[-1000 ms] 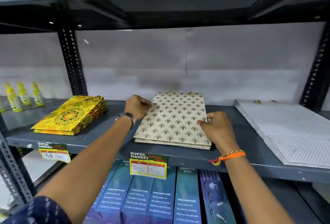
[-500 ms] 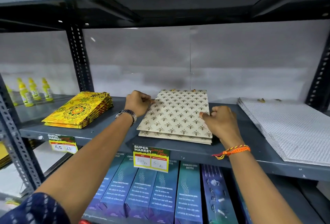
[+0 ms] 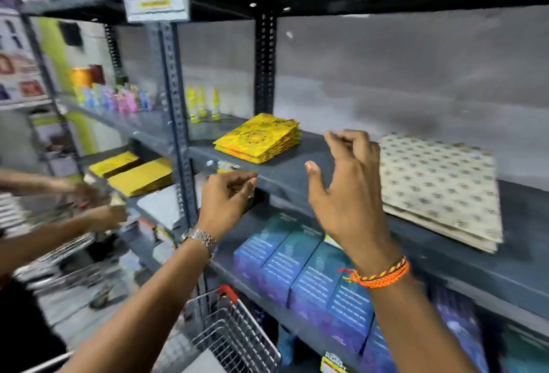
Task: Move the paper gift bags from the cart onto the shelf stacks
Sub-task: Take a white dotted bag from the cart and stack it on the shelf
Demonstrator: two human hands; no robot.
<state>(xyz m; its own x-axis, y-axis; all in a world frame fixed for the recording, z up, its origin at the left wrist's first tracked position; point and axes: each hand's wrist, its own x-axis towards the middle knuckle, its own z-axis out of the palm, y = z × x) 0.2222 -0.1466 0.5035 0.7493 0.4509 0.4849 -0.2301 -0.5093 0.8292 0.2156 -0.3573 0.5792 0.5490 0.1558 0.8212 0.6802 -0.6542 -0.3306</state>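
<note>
A stack of beige gift bags with a gold motif (image 3: 439, 188) lies flat on the grey shelf (image 3: 285, 175) at the right. A stack of yellow patterned gift bags (image 3: 260, 140) lies on the same shelf further left. My left hand (image 3: 227, 194), with a watch on the wrist, hovers in front of the shelf edge, fingers loosely curled and empty. My right hand (image 3: 346, 182), with an orange thread on the wrist, is raised just left of the beige stack, fingers apart, holding nothing. A wire cart (image 3: 234, 334) with a red handle stands below my arms.
Blue boxes (image 3: 303, 274) fill the shelf below. Yellow bottles (image 3: 203, 103) stand behind the yellow bags. At the left another person's hands (image 3: 89, 206) work over a second wire cart (image 3: 68, 256), beside more yellow bags (image 3: 139, 175) on a lower shelf.
Both my hands have let go of the beige stack and pulled back from the shelf. My view has swung left, bringing the cart and the other person's hands into sight.
</note>
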